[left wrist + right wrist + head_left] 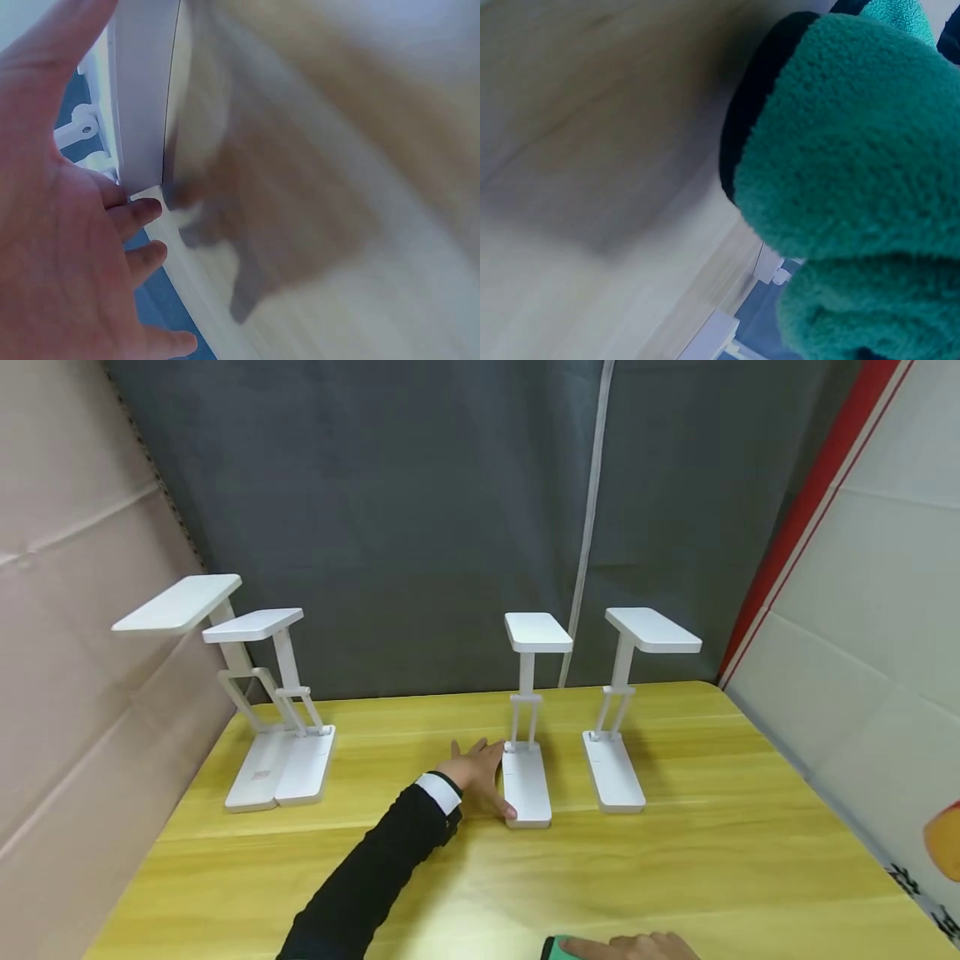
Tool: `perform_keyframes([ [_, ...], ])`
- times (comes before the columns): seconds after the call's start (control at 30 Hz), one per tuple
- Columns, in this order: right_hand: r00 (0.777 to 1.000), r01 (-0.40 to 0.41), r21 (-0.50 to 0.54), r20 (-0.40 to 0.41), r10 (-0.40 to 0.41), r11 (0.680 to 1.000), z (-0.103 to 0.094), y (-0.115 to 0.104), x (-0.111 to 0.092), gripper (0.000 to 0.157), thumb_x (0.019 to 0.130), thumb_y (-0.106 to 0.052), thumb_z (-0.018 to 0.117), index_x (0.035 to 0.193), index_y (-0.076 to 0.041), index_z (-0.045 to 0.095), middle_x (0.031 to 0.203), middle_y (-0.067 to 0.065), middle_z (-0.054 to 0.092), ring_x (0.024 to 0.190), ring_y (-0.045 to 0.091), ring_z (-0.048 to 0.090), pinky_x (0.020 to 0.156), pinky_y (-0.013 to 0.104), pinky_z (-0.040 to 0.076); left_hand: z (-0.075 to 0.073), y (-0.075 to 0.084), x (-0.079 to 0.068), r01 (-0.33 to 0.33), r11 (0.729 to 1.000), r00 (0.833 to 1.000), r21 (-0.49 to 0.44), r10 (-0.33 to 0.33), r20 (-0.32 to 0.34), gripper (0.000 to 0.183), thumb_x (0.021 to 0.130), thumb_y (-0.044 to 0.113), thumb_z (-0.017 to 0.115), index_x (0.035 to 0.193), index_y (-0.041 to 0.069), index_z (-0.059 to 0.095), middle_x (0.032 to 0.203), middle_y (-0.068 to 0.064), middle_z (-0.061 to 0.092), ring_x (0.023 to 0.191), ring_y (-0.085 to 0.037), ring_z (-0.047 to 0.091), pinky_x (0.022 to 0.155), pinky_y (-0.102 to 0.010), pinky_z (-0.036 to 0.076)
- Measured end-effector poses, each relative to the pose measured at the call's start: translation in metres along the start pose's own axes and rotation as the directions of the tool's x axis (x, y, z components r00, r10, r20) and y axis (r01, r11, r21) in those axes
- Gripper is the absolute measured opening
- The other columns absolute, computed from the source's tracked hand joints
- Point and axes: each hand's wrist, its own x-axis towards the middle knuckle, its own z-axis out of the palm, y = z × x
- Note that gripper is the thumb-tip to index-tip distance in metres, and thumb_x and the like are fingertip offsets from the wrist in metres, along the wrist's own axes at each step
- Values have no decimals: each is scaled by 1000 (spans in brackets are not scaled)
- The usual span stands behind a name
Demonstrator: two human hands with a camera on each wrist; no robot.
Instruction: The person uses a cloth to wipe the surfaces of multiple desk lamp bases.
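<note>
My left hand (480, 774), fingers spread, touches the left side of the base of a white folding desk lamp (528, 789). In the left wrist view, the lamp's base (142, 97) passes by the thumb, and the straight fingertips lie near its end. At the front edge of the head view, my right hand (633, 947) holds a green cloth (558, 950) with black edging. That fluffy cloth (855, 142) fills much of the right wrist view, folded over and hiding the fingers.
To the right stands another white lamp (617, 777). Two more, a larger lamp (258, 768) and a smaller lamp (306, 768), stand side by side at the left. The wooden table (712, 860) ends at a grey curtain (420, 527), with pale side walls.
</note>
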Motion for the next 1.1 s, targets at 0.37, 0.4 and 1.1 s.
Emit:
perform_keyframes([
  [0.37, 999, 29, 51, -21, -28, 998, 4, 6, 7, 38, 85, -48, 56, 121, -35, 51, 61, -26, 41, 46, -16, 27, 38, 10, 27, -13, -14, 5, 90, 996, 996, -4, -90, -13, 119, 59, 66, 70, 143, 10, 7, 148, -4, 16, 136, -24, 6, 101, -65, 0],
  [0.4, 999, 39, 42, -28, -38, 998, 4, 7, 7, 38, 85, -48, 56, 121, -35, 51, 61, -26, 41, 46, -16, 26, 38, 9, 27, -10, -16, 6, 72, 997, 996, 25, -71, -45, 118, 60, 68, 69, 143, 10, 8, 148, -4, 18, 136, -24, 8, 101, -65, 1],
  [1.1, 1000, 26, 77, -14, -25, 997, -11, 30, 9, 44, 82, -46, 61, 123, -35, 49, 68, -24, 48, 53, -8, 37, 41, 17, 32, -13, -210, -108, 267, 964, 926, 1, -257, -278, 59, 93, 32, 48, 140, 6, 22, 145, -16, 23, 132, -38, 14, 93, -74, 0],
])
